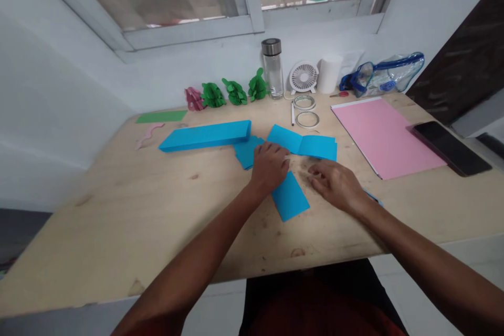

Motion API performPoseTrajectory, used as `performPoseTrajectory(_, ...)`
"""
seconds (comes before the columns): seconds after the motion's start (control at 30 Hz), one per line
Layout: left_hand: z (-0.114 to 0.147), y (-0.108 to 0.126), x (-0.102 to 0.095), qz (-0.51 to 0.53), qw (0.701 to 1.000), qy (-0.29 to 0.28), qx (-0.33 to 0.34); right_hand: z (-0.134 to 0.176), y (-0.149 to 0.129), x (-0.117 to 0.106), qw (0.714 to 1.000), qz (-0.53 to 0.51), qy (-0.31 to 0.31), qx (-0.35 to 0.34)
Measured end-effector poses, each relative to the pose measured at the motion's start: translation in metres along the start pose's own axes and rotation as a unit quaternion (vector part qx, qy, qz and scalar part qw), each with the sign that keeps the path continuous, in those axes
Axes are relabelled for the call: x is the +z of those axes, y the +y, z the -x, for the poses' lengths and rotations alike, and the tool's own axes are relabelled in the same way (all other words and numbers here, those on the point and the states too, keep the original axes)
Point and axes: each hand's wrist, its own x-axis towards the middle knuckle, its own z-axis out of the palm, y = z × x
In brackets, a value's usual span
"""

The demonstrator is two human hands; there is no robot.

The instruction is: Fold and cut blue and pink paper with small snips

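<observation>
My left hand [270, 165] is closed, with its fingers curled, at the top end of a small blue paper piece [290, 197]. A tiny pale bit shows at its fingertips, too small to name. To the right, my right hand [334, 184] is held low over the table, thumb and fingers drawn together; what they pinch, if anything, cannot be made out. Left of my left hand lies a stack of blue paper pieces [246, 153], partly covered by it. Beyond both hands rests a creased blue paper sheet [301, 142], with its fold in the middle.
A long folded blue paper [205, 135] lies left on the wooden table [157, 210]. Tape rolls [307, 120], a white pen [292, 114], a glass bottle [274, 71] and a small fan [304, 77] are behind. Pink sheets [388, 136] and a phone [451, 147] lie right.
</observation>
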Motion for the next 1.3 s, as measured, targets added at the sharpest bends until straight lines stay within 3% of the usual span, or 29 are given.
performPoseTrajectory(0.27,0.033,-0.001,-0.004,0.025,0.993,-0.104,-0.043,0.019,-0.016,0.019,0.999,-0.033,-0.038,-0.013)
performPoseTrajectory(0.53,0.033,-0.001,-0.001,0.128,0.984,-0.086,-0.092,0.017,-0.018,0.023,0.999,-0.049,-0.018,0.005)
performPoseTrajectory(0.63,0.035,-0.004,0.001,0.205,0.97,-0.064,-0.11,0.014,-0.016,0.024,0.995,-0.094,-0.002,0.043)
performPoseTrajectory(0.73,0.037,-0.007,-0.003,0.299,0.946,-0.045,-0.118,0.015,-0.015,0.024,0.981,-0.169,0.023,0.088)
performPoseTrajectory(0.83,0.042,-0.009,-0.011,0.391,0.912,-0.025,-0.123,0.018,-0.014,0.023,0.955,-0.28,-0.01,0.102)
performPoseTrajectory(0.97,0.049,-0.005,-0.023,0.579,0.798,0.032,-0.167,0.022,-0.018,0.016,0.892,-0.433,-0.081,0.101)
performPoseTrajectory(1.03,0.053,0.0,-0.028,0.622,0.762,0.036,-0.175,0.023,-0.023,0.011,0.862,-0.483,-0.087,0.123)
performPoseTrajectory(1.17,0.058,0.014,-0.033,0.644,0.75,0.012,-0.147,0.019,-0.033,0.002,0.823,-0.541,-0.051,0.165)
performPoseTrajectory(1.3,0.061,0.026,-0.039,0.661,0.74,-0.011,-0.124,0.015,-0.035,0.001,0.83,-0.528,0.011,0.181)
